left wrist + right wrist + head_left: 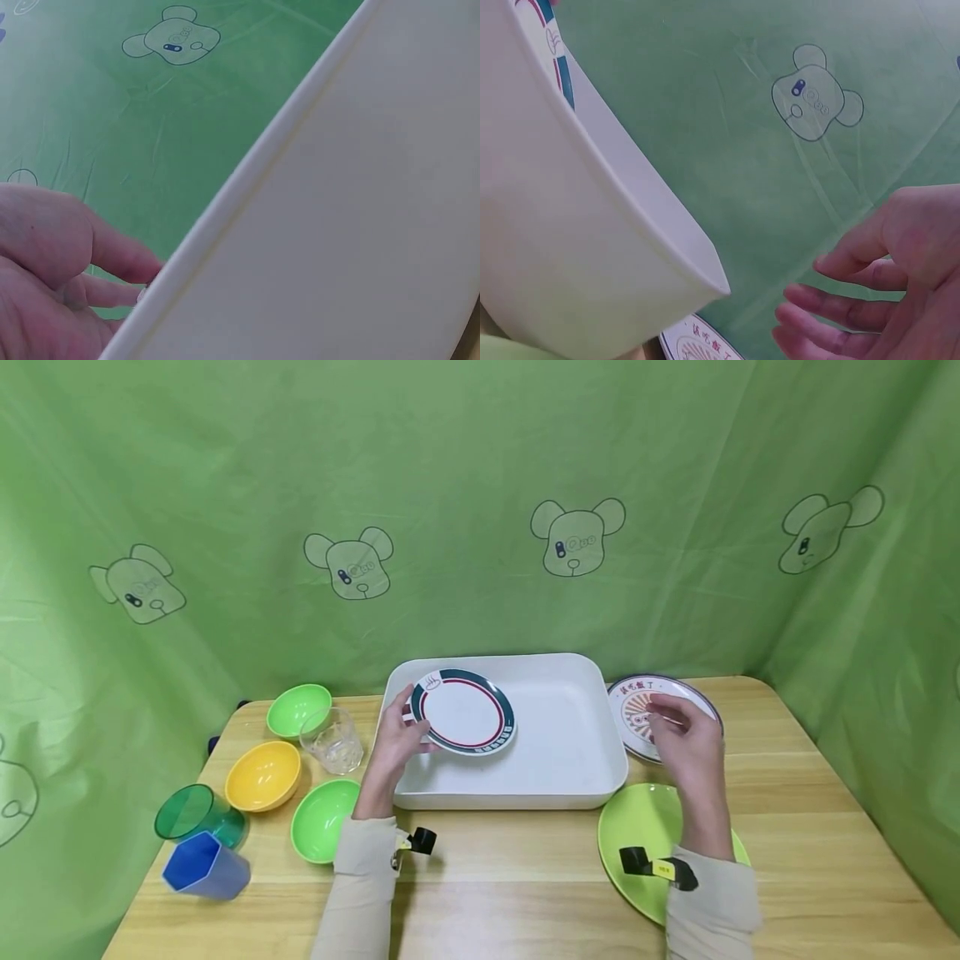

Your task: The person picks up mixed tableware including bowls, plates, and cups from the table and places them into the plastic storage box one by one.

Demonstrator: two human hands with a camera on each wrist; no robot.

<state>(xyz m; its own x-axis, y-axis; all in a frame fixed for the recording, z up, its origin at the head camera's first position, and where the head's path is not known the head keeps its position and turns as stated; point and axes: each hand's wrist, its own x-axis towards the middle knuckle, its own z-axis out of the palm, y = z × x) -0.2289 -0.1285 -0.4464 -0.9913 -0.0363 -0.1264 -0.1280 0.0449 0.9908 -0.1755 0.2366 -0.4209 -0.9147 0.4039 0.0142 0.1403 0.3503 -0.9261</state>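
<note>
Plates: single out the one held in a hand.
The teal-rimmed plate: the left hand grips its edge, above the white tray. Neither hand holds the sunburst plate or the green plate.

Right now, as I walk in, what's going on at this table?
A person's left hand has a banded white plate in its grip, over the white tray. The right hand holds nothing, near the patterned plate beside the tray. A lime plate lies nearer the person. Left of the tray are two green bowls, a yellow bowl, a clear glass, a green cup and a blue cup.
</note>
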